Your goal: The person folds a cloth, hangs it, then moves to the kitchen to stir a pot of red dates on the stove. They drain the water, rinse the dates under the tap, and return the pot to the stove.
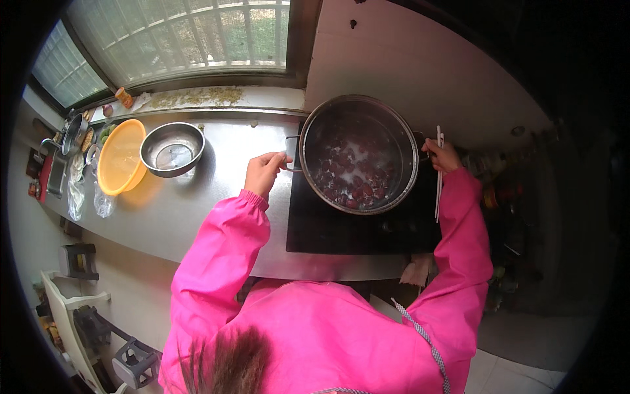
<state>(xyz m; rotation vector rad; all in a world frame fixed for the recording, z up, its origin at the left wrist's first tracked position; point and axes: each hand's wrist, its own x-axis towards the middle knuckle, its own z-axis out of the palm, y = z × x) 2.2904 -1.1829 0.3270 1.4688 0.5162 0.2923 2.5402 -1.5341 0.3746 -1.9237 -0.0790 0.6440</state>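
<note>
A large steel pot [401,138] stands on the black cooktop [354,236]. Inside it, dark red round pieces [357,187] of a kind I cannot make out sit in liquid with whitish foam. My left hand [264,172] has its fingers closed on the pot's left loop handle [293,169]. At the opposite side my right hand [443,157] is closed by the right handle, which its fingers mostly hide. A pair of pale chopsticks [438,197] is also held in the right hand, pointing toward me. Pink sleeves cover both my arms.
On the steel counter [223,144] to the left are an empty steel bowl [172,154] and a yellow plastic basin [108,164]. Plastic bags [103,200] and a sink [58,176] lie farther left. Bottles and jars stand in shadow at right. A window rises behind the counter.
</note>
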